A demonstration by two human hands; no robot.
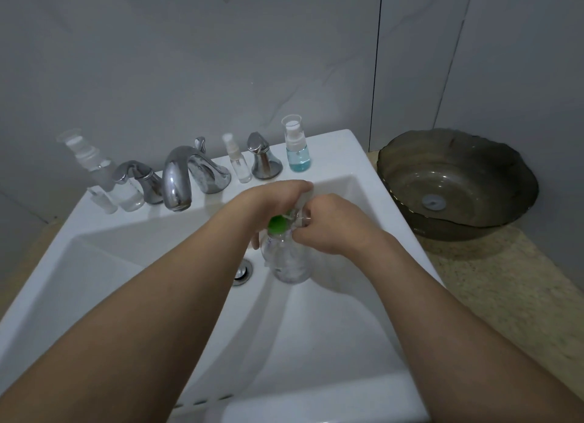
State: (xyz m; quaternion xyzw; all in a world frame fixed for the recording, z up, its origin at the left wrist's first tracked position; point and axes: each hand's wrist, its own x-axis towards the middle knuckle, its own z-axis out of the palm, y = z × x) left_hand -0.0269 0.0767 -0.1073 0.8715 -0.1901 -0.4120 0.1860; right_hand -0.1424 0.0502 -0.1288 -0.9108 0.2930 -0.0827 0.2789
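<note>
Centre of frame, over the white sink (347,150) basin: both hands are together on the top end of a clear bottle (289,264).

- The left hand (278,198) comes in from the left, with its fingers curled over and around the neck.
- The right hand (335,223) comes in from the right, fingertips pinching at a clear part by the mouth. Can't tell if that's a separate piece or the bottle itself.
- The hands nearly touch, and neither is free.

Key relation: the bottle's long axis runs near-vertical in the frame, base toward the lower edge and neck toward the upper edge under the hands. The body hangs below both hands, just right of the drain (243,271) in the picture. Whether the base touches the basin isn't clear. Both hands are equally close to the neck, with the right better placed for fine work at the mouth.

Look of the bottle: transparent, rounded body, glare and maybe water inside, faint print on the wall. A green piece (278,225) sits at the neck, either a cap or a funnel, and it is half hidden by the left hand.

Judgement: work at the mouth, opening or filling. The wet clear plastic will likely be slippery.

On the upper sink ledge are a chrome faucet (180,176), a small clear spray bottle (237,163) and a blue spray bottle (297,150). At right, a dark glass bowl (458,185) sits on the speckled surface (505,296).
</note>
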